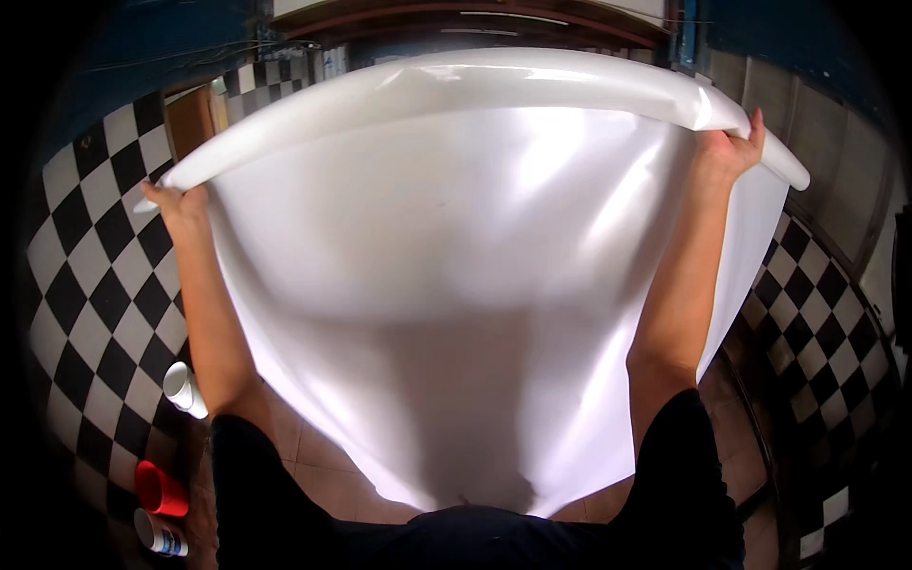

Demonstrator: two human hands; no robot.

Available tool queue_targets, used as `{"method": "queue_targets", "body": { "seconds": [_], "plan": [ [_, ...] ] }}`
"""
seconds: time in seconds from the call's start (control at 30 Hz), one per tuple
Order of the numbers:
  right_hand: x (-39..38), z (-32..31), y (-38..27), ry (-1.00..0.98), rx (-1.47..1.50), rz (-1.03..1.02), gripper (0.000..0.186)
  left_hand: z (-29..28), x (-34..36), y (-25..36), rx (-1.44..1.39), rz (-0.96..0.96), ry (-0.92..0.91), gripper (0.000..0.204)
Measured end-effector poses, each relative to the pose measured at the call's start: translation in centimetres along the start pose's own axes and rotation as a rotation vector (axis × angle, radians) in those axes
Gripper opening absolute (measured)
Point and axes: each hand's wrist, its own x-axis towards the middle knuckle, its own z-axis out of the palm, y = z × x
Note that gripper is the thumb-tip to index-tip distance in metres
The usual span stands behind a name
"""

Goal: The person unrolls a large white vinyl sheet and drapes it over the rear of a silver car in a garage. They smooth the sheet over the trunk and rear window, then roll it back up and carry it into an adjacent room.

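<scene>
A wide glossy white sheet (pixel 427 237) fills the middle of the view, its far edge wound into a long roll (pixel 465 71) that looks bowed through the lens. My left hand (pixel 176 199) grips the roll close to its left end. My right hand (pixel 731 142) is closed on the roll toward the right, a short way in from that end. Both my arms are stretched forward, and the loose sheet hangs from the roll down toward my body, with creases on its right part.
Checkered tile walls (pixel 95 266) flank me. Tiled floor (pixel 313 446) shows below the sheet. At lower left are a white container (pixel 180 388), a red container (pixel 161 489) and another white container (pixel 157 532). A brown beam (pixel 465 24) spans the top; grey panels (pixel 826 142) stand at right.
</scene>
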Motion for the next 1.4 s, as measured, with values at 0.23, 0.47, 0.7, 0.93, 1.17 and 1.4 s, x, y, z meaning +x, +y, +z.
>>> {"method": "queue_targets", "body": {
  "seconds": [0.23, 0.47, 0.7, 0.93, 1.17, 1.4],
  "plan": [
    [-0.9, -2.0, -3.8, 0.383, -0.217, 0.286, 0.017, -3.8, 3.1, 2.2, 0.007, -0.047, -0.034, 0.062],
    [-2.9, -6.0, -9.1, 0.47, -0.346, 0.06, 0.016, -4.4, 6.3, 0.9, 0.009, -0.024, -0.146, 0.048],
    [-4.0, -8.7, -14.8, 0.234, -0.464, 0.109, 0.014, -6.9, 8.1, 0.7, 0.006, -0.131, -0.132, 0.034],
    [-3.8, -9.6, -14.9, 0.222, -0.292, 0.102, 0.023, -15.0, 12.0, 0.0, 0.602, 0.519, -0.366, 0.025],
    [-1.9, -11.4, -14.0, -0.292, -0.401, -0.419, 0.028, -11.6, 6.1, -1.1, 0.054, -0.166, 0.014, 0.074],
    [1.8, -8.6, -17.4, 0.162, -0.668, -0.208, 0.035, -12.9, 0.1, -2.9, 0.088, 0.07, -0.042, 0.071]
  ]
}}
